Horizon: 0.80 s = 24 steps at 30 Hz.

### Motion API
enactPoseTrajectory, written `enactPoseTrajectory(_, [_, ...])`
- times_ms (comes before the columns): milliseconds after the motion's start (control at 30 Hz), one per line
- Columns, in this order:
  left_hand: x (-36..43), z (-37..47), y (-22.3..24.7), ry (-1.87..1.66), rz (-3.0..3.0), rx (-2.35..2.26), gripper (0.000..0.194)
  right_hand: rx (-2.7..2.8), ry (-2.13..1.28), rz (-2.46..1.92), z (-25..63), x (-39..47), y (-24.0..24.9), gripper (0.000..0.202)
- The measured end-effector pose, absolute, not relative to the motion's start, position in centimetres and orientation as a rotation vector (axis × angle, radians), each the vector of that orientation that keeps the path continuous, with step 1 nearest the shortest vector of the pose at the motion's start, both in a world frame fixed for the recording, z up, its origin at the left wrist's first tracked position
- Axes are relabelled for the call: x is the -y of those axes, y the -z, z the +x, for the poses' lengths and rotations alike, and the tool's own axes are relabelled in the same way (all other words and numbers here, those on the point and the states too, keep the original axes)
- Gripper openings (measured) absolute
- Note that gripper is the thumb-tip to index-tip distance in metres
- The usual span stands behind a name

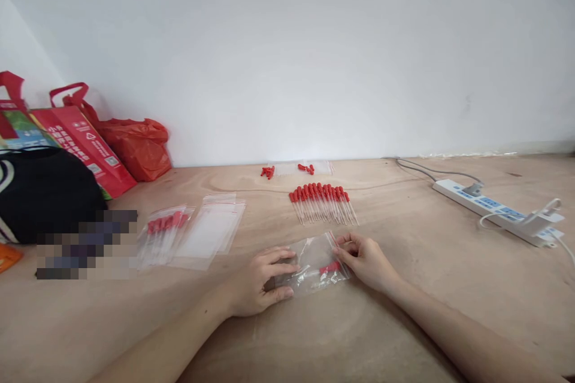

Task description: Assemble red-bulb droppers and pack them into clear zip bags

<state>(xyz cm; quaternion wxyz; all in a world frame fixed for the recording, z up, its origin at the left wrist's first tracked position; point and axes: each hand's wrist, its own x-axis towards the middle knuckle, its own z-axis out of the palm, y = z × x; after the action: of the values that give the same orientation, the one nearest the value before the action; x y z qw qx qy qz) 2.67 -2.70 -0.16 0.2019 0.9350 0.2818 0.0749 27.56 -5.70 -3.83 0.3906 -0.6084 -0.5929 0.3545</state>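
Note:
A clear zip bag (309,251) lies on the table between my hands, with a red-bulbed dropper (330,267) inside it. My left hand (269,281) rests on the bag's left end, fingers spread. At the right end, my right hand (362,256) pinches the bag's zip edge between thumb and fingers. Just beyond the bag, a row of droppers (321,203) with red bulbs and thin clear stems is laid side by side. To the left are flat zip bags (209,230) in a loose stack, overlapping filled bags (164,230) that hold red-bulbed droppers.
Near the wall lie loose red bulbs (268,172) and clear stems (285,169). A white power strip (494,209) with plugs and cables sits at the right. Shopping bags (85,137), a red plastic bag (139,146) and a black bag (49,191) stand at the left.

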Motion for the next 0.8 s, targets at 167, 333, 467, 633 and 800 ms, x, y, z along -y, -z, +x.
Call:
enactPoseTrajectory(167, [2.4,2.6,0.3,-0.185,2.581,-0.779,0.036,1.561,-0.572,-1.690,29.5,3.0,3.3,0.026])
enactPoseTrajectory(333, [2.3,2.7,0.3,-0.189,2.569,-0.751,0.036,1.336,-0.437,-1.976,33.4,-2.8,3.1,0.027])
enactPoseTrajectory(467, [2.3,2.8,0.4,-0.197,2.571,-0.744,0.037,1.267,-0.476,-2.068,34.4,-6.0,3.1,0.033])
enactPoseTrajectory(633, [2.3,2.5,0.6,-0.246,2.562,-0.725,0.037,1.190,-0.597,-2.113,34.0,-7.7,2.6,0.021])
enactPoseTrajectory(800, [2.3,2.5,0.6,-0.264,2.550,-0.713,0.037,1.138,-0.794,-2.018,34.3,-7.6,2.4,0.013])
